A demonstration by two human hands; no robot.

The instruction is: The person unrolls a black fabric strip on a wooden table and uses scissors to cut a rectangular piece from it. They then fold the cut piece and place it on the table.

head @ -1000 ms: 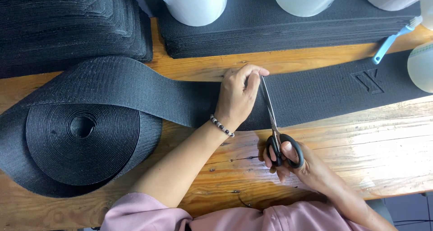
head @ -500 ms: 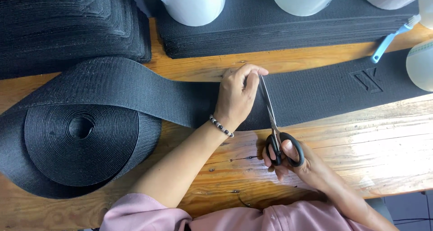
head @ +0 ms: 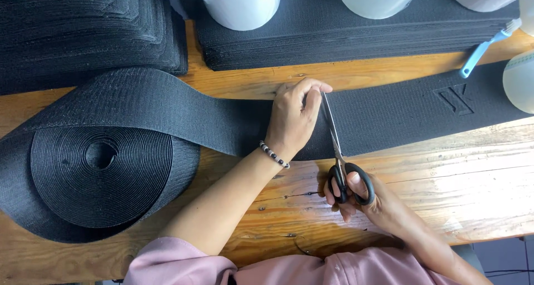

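Cutting step in hand: left hand [head: 292, 121] presses the black band [head: 167, 109] flat, right hand [head: 361, 198] grips scissors [head: 336, 151] across it; next presumably needs a straight, complete closing cut.

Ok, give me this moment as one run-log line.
left hand: flat on wide black woven strap | right hand: black-handled steel scissors, blades across strap | black strap roll: left, on wooden table

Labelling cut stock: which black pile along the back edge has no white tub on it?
The left pile, behind the webbing roll. Its visible top is bare, while the wider right pile carries white tubs in a row.
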